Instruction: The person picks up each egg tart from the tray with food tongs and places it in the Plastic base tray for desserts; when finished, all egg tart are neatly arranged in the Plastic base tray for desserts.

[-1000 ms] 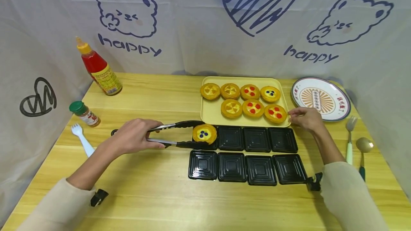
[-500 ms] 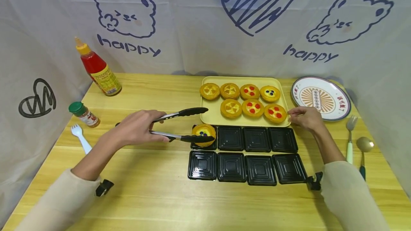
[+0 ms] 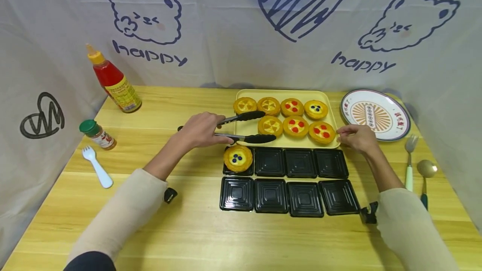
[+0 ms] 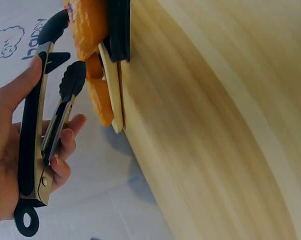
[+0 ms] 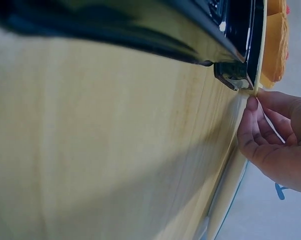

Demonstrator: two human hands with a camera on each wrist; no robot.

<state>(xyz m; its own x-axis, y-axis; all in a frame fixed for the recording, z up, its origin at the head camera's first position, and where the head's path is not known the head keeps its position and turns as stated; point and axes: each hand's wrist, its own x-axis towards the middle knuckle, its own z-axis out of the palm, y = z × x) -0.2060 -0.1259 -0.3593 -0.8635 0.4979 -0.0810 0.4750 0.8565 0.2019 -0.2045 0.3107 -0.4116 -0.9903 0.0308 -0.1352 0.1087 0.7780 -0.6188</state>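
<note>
My left hand holds black-tipped metal tongs by their arms. The tongs stand spread over the left part of the yellow tray, nothing between their tips, beside a tart with yellow wedges. In the left wrist view the thumb lies along one arm of the tongs, fingers around the other. My right hand pinches the tray's near right corner between thumb and fingers. Several fruit tarts sit on that tray. A blueberry tart lies in the back-left black square dish.
Two rows of black square dishes lie in front of the tray. A patterned plate, fork and spoon are at right. On the left are a red sauce bottle, a green-capped jar and a pale blue fork.
The tongs opened and let go of the blueberry tart in the black dish. My left hand then moved up and right with them to the yellow tray. My right hand stayed in place.
</note>
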